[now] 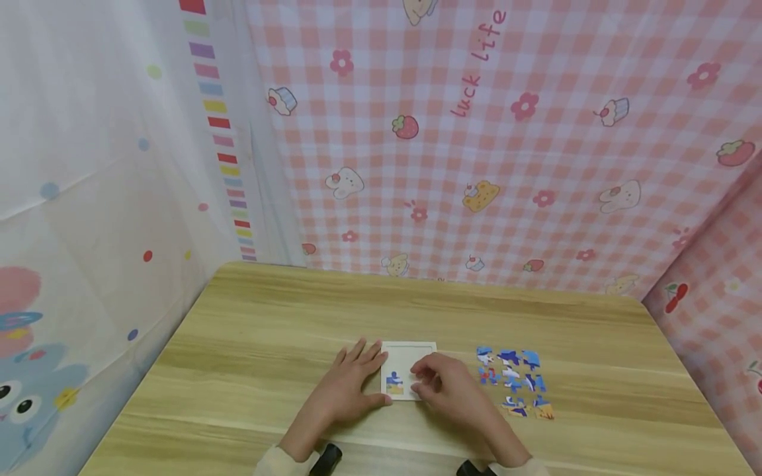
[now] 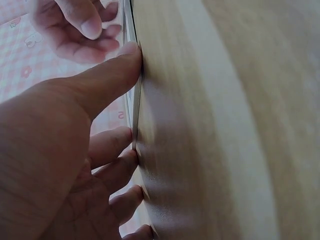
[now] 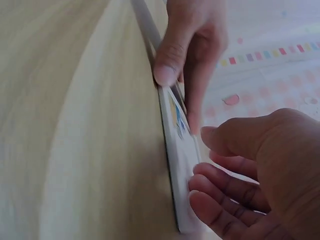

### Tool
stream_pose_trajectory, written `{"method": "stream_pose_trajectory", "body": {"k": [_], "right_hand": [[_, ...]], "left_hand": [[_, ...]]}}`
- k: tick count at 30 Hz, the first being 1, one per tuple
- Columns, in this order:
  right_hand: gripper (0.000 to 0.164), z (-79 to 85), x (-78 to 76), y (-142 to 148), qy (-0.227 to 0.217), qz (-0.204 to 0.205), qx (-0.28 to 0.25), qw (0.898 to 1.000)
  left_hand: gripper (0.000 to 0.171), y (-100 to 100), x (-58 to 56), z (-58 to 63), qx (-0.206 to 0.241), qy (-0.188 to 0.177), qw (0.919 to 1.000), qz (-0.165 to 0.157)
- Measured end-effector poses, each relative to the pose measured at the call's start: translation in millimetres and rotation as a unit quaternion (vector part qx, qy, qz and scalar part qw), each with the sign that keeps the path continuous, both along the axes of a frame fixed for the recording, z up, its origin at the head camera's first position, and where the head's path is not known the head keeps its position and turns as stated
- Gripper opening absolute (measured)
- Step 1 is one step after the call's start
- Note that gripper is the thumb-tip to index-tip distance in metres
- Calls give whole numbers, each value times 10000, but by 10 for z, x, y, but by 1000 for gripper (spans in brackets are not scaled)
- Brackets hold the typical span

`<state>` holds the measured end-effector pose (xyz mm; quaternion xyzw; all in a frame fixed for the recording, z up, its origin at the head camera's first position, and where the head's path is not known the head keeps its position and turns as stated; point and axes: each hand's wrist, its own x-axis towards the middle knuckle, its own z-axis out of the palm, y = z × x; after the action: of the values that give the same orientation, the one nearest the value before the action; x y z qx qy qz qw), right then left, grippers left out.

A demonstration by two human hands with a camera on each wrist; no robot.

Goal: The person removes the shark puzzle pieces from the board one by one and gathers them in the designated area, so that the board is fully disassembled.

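A small white puzzle tray (image 1: 411, 353) lies on the table, with a blue-and-yellow jigsaw piece (image 1: 394, 385) in its lower left corner. My left hand (image 1: 351, 383) rests beside it, fingers spread along the left edge and thumb at the lower edge. Over the tray's right side is my right hand (image 1: 452, 390), its fingers loosely bent. The right wrist view shows a gap between that hand's thumb (image 3: 235, 136) and fingers, and no piece is visible there. Loose jigsaw pieces (image 1: 509, 357), several of them, lie in rough rows to the right of that hand.
The wood-grain table (image 1: 268, 317) reaches back to a pink checked curtain (image 1: 476, 152). A pale dotted curtain (image 1: 119, 165) hangs at the left, and another checked cloth (image 1: 714, 317) at the right. Dark wrist bands (image 1: 326, 459) sit by both sleeves.
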<state>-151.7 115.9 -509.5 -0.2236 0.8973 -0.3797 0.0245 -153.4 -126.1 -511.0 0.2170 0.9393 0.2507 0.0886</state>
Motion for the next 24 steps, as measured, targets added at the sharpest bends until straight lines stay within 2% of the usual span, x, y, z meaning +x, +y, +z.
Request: {"method": "stream_pose_trajectory", "body": {"k": [4,10,17,24], "right_hand": [[20,-33,0,-102,-96,-71,-30,9999],[27,-90,-1,-206,93,-211,-30,9997],[23,-141,4,-275,248,-382,360,9983],[20,-163,13,-280,243,-462,279,9982]], "left_hand": [[80,-3,3,2,-15,26,10000,-18],[80,-9,-6,-1,-54,15,10000,-45],[80,-8,-17,-21,-93,30,9999,-45],[80,-5,-11,-17,-5,50,10000,-37]]}}
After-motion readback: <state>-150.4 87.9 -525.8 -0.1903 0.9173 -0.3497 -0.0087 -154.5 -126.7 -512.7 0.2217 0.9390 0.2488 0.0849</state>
